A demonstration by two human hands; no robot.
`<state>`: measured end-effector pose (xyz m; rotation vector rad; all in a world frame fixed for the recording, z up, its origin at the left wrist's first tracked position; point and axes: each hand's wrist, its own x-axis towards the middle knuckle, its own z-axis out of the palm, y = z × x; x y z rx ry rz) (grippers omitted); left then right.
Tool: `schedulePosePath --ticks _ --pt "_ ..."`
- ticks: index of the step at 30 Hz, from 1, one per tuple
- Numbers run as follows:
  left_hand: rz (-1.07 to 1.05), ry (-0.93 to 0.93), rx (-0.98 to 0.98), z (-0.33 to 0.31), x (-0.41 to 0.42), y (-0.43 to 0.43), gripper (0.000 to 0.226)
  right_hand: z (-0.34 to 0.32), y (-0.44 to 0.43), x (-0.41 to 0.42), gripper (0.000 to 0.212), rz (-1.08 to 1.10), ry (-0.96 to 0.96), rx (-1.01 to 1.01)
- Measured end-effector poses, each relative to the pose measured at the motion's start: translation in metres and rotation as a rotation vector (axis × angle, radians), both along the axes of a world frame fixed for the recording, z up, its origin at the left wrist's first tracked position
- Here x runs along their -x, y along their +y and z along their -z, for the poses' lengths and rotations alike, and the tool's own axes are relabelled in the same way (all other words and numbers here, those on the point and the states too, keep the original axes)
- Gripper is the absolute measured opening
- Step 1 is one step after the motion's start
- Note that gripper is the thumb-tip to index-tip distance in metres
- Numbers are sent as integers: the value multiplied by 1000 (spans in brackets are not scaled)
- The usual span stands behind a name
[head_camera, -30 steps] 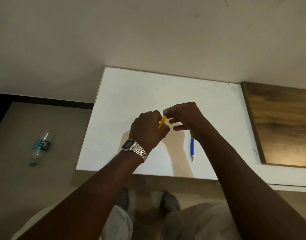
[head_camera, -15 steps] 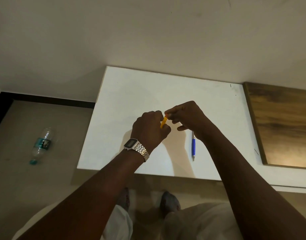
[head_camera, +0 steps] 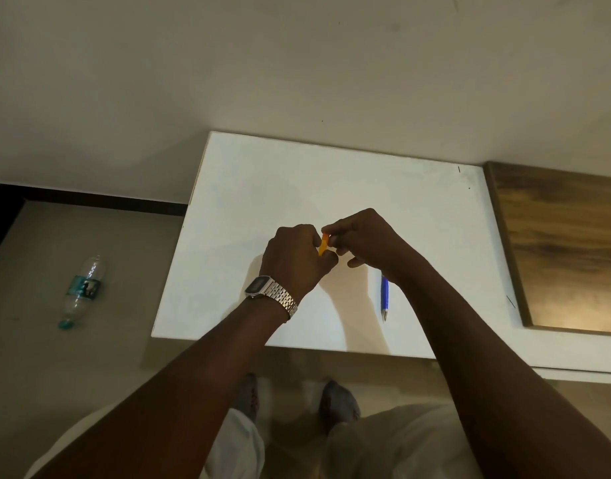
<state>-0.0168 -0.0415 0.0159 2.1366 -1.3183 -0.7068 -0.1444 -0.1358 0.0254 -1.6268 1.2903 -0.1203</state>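
Note:
A small yellow-orange stick-like object [head_camera: 323, 244] is held above the white table [head_camera: 249, 209], between both hands. My left hand [head_camera: 295, 259], with a metal watch on the wrist, grips its lower part in curled fingers. My right hand [head_camera: 363, 240] pinches its upper end with thumb and fingertips. Most of the object is hidden inside the hands. A blue pen [head_camera: 384, 297] lies on the table under my right wrist, tip toward me.
A brown wooden panel [head_camera: 563, 243] lies along the table's right side. A plastic water bottle [head_camera: 81, 292] lies on the floor to the left. A plain wall rises behind the table. My feet stand below the table's near edge.
Both hands stay joined on the yellow-orange object; the right fingertips have shifted slightly on its upper end. The pen has not moved.

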Motion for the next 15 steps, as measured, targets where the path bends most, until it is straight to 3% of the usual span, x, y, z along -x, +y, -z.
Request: schedulePosePath --ticks 6,11,15 --pt "-6 -5 -23 4 1 -3 31 4 3 2 31 38 -17 19" --pt "2 -14 -72 10 1 -4 30 0 -7 16 24 221 -83 186" --pt "-3 -3 -115 14 1 -5 26 -3 -13 34 15 347 -122 203"
